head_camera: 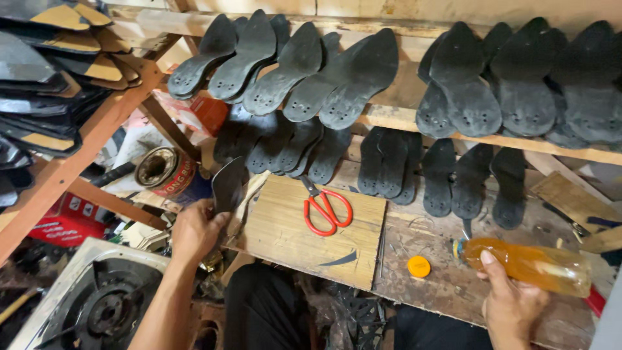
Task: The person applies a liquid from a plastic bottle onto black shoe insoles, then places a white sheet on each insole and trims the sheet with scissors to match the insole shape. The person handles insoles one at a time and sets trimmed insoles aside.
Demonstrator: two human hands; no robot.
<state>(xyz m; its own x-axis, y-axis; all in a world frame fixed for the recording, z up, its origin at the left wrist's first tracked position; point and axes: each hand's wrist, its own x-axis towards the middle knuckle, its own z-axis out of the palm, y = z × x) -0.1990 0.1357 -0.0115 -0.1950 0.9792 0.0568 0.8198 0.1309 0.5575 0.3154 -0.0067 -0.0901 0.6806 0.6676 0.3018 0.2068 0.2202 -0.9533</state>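
Left hand closed on a dark, flat, pointed shoe sole, fingers wrapped round its lower edge, sole standing upright just above the knuckles. Right hand gripping a clear plastic bottle of amber liquid, laid on its side, thumb over the top, open neck pointing left toward the other hand.

Between the two hands, on the worn wooden tabletop: a pale square board with a straight front edge, red-handled scissors lying on it, a thin dark sliver near its lower corner. Orange bottle cap loose on bare wood, just left of the bottle neck, well apart from the board edge. Some open room there, around the cap.

Above both hands, matte black rubbery soles with small stud holes, leaned in overlapping rows against rough wooden rails. Left of the left fingers, a round tin can, open and rusty inside. Further left, a slanted wooden beam under stacked flat dark pieces with tan cores. Below the left forearm, a stove burner with a pale metal rim.
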